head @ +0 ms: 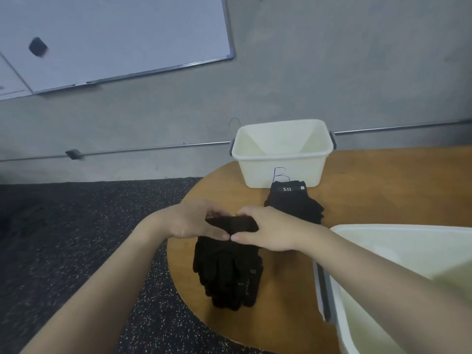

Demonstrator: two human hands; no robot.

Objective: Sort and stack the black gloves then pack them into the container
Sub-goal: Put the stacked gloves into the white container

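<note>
At the centre of the frame both hands meet over the cuff end of a stack of black gloves (228, 272) lying on the wooden worktop (383, 190). The left hand (191, 221) comes in from the lower left, its fingers curled over the far edge of the cuff and its thumb laid along the near side; the right hand (268, 231) comes in from the lower right and grips the same cuff from the other side, thumb tip touching the left thumb tip. Between the two hands a dark flap of cuff shows. The glove fingers of this stack point toward the bottom of the frame, fanned slightly at the ends. Just above and to the right of the hands lies a second pile of black gloves (293, 203), its top cuff bearing a small label reading 5.11; that cuff touches or nearly touches the front wall of a cream plastic container (282, 162) marked with a handwritten letter B, which stands at the far edge of the worktop in the upper centre. A second cream bin (398, 251) fills the lower right corner. A whiteboard (115, 34) hangs on the grey wall at the upper left, and dark speckled floor (76, 238) lies at the left.
</note>
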